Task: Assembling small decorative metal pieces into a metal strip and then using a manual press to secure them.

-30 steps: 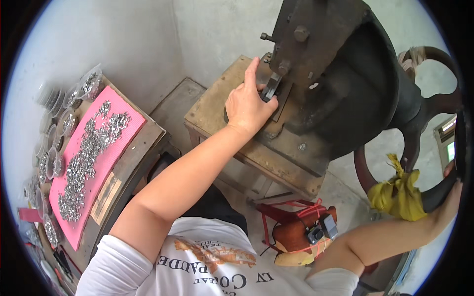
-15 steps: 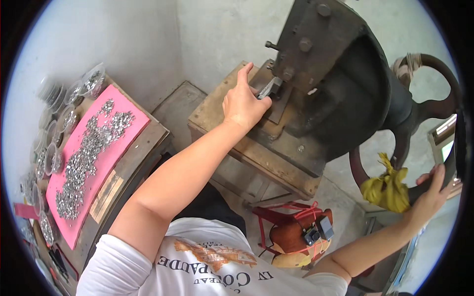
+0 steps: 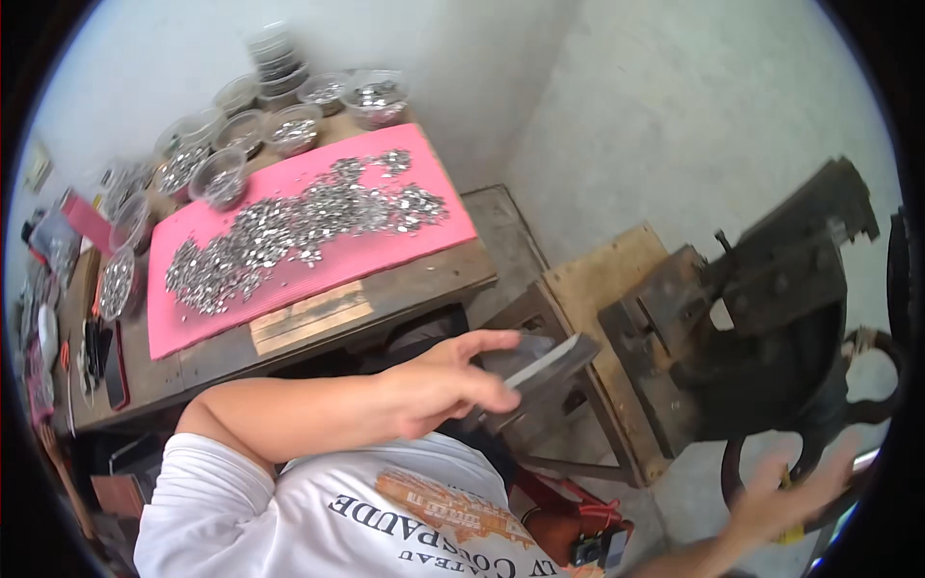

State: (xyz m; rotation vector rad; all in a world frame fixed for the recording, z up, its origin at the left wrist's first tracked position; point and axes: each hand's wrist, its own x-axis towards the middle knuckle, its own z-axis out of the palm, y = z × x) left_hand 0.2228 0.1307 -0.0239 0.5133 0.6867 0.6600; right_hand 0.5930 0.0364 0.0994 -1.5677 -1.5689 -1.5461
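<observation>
Motion blurs my left hand (image 3: 438,385), which grips a dark flat metal block (image 3: 568,369) with a pale bright strip along it. The block is over the gap between the table and the press stand, and its exact kind is hard to make out. At the lower right, my right hand (image 3: 785,491) has its fingers apart and looks to hold nothing, also blurred. Behind that hand is the spoked wheel (image 3: 732,467) of a dark iron press (image 3: 771,356), its yellow cloth mostly hidden. On the left table, many small shiny metal pieces (image 3: 289,231) are spread over a pink mat (image 3: 193,323).
Clear round tubs (image 3: 292,130) of metal bits line the table's far side, with a stack of lids or tubs (image 3: 277,58) behind. A phone-like dark object (image 3: 117,366) lies at left. A wooden stand (image 3: 617,260) carries the press; a red-framed stool (image 3: 554,520) sits below it.
The view has swung left toward the table. My left hand has come away from the press, carrying the dark metal block. My right hand has let go of the wheel's rim.
</observation>
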